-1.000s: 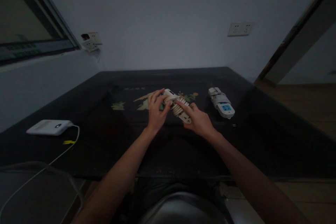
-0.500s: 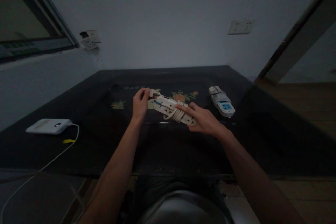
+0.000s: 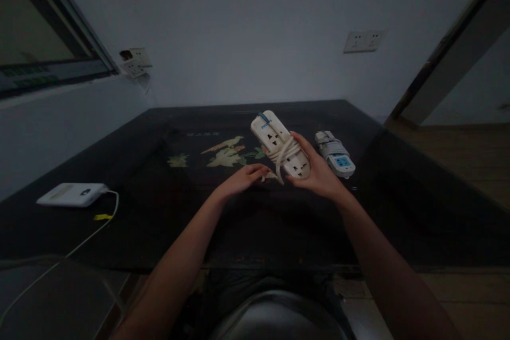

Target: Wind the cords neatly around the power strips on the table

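A white power strip (image 3: pixel 272 135) is tilted above the dark table, its sockets facing me. Its cream cord (image 3: pixel 283 153) is wrapped several times round the middle, and a blue tie shows at the far end. My right hand (image 3: pixel 314 170) grips the strip by its near end, thumb and fingers on either side. Below and left of the strip, my left hand (image 3: pixel 247 177) pinches the loose end of the cord; the plug is mostly hidden by the fingers. To the right lies a second power strip (image 3: pixel 335 154) with blue sockets and its grey-white cord wound round it.
On the left of the black table (image 3: pixel 159 239) lies a white power bank (image 3: pixel 74 194) with a white cable (image 3: pixel 90 232) running off the front edge. Wall sockets (image 3: pixel 363 41) sit beyond the table, and a window (image 3: pixel 48 26) is at left.
The power strip has turned more upright, its far end swinging up and right. My left hand has moved right and down with the cord end, from the strip's far end to below its middle.
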{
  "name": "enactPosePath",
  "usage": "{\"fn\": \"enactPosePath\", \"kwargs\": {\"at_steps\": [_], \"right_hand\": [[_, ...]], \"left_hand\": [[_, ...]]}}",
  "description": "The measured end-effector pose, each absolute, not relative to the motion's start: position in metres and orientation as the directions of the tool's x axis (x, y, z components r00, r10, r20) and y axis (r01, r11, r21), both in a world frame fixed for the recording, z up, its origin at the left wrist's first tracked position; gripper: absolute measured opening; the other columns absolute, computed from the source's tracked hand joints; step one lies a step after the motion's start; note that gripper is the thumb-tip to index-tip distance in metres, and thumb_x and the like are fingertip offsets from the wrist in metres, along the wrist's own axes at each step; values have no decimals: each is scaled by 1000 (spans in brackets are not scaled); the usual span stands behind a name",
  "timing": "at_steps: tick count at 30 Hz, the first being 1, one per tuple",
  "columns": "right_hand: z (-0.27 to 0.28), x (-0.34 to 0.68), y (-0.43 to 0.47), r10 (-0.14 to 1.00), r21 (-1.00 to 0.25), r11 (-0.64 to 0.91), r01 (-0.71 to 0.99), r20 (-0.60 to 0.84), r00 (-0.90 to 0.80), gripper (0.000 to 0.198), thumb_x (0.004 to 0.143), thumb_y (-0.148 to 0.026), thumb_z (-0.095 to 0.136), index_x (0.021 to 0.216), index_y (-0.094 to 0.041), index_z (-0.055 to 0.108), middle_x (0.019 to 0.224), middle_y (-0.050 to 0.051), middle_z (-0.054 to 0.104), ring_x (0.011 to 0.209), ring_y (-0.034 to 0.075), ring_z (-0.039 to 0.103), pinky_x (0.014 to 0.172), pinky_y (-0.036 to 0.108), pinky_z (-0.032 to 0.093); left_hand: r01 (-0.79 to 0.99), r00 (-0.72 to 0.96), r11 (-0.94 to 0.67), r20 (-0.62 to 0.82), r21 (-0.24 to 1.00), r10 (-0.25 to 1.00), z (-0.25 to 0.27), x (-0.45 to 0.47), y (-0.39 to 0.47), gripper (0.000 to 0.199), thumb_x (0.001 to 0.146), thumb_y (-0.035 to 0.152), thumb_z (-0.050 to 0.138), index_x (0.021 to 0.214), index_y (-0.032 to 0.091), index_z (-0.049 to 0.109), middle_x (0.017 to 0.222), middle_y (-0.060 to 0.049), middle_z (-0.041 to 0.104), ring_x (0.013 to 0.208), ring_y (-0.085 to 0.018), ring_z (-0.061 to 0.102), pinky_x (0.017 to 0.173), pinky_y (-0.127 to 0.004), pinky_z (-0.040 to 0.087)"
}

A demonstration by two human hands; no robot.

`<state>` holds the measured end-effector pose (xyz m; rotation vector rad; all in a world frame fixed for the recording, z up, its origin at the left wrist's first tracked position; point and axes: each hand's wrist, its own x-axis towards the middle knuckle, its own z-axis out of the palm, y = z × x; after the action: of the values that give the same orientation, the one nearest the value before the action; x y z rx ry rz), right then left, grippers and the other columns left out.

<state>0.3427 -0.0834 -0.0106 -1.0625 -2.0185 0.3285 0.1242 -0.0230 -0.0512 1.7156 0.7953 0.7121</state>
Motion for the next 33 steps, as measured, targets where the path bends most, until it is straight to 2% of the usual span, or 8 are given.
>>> {"fn": "enactPosePath", "kwargs": {"at_steps": [8,11,14,17,20,23,28,33], "right_hand": [[-13,339,-82,779,-487,551,677,591,-209,97,71,-25,64,148,-31,5,143,9,39,126,32,44,98,48,41],[-14,340,-81,780,-494,516,700,608,-146,93,72,-24,63,148,-32,9,139,9,42,122,31,46,96,47,42],[-15,342,-80,799,-510,449,734,597,-75,91,72,-24,63,148,-30,14,128,11,49,112,33,52,89,47,46],[-17,344,-78,819,-493,346,798,573,-1,89,74,-27,63,148,-30,15,118,13,53,99,32,56,77,45,49],[-20,346,-77,824,-450,272,851,566,36,87,74,-27,62,148,-32,16,113,11,52,90,30,57,70,41,49],[-23,347,-76,829,-394,235,889,558,28,87,74,-27,62,147,-37,17,109,9,51,85,28,57,65,39,48],[-24,349,-76,867,-290,159,944,499,7,87,74,-26,61,147,-40,16,108,8,50,79,25,57,57,33,45],[-23,359,-73,900,-172,195,965,423,-106,91,72,-26,63,147,-41,14,107,8,50,77,24,57,55,28,40]], "left_hand": [[91,760,-607,339,789,554,-40,137,-43,44,89,57,40,88,25,71,100,-7,70,102,-23,62,95,-41,45],[27,776,-558,334,829,534,-30,139,-52,52,93,55,28,90,25,70,100,-7,69,103,-22,61,97,-43,43],[-76,727,-400,325,914,605,-26,142,-58,43,92,53,38,90,20,65,80,-6,67,81,-19,65,82,-37,50],[-108,554,-326,329,939,765,-29,143,-54,31,84,51,56,80,20,55,59,3,51,52,-11,51,54,-25,45],[-8,284,-417,402,909,870,-33,139,-45,24,85,46,56,88,22,52,55,8,38,45,-8,39,43,-20,33],[222,108,-572,563,790,819,-30,130,-40,18,88,38,55,96,22,58,57,6,46,49,-10,44,47,-22,35],[444,92,-704,753,555,652,-20,116,-36,15,89,30,55,93,21,67,86,-3,68,77,-16,63,69,-27,47],[571,154,-724,815,387,558,-19,105,-31,18,88,32,57,96,22,69,85,-3,70,76,-16,63,70,-28,46]]}}
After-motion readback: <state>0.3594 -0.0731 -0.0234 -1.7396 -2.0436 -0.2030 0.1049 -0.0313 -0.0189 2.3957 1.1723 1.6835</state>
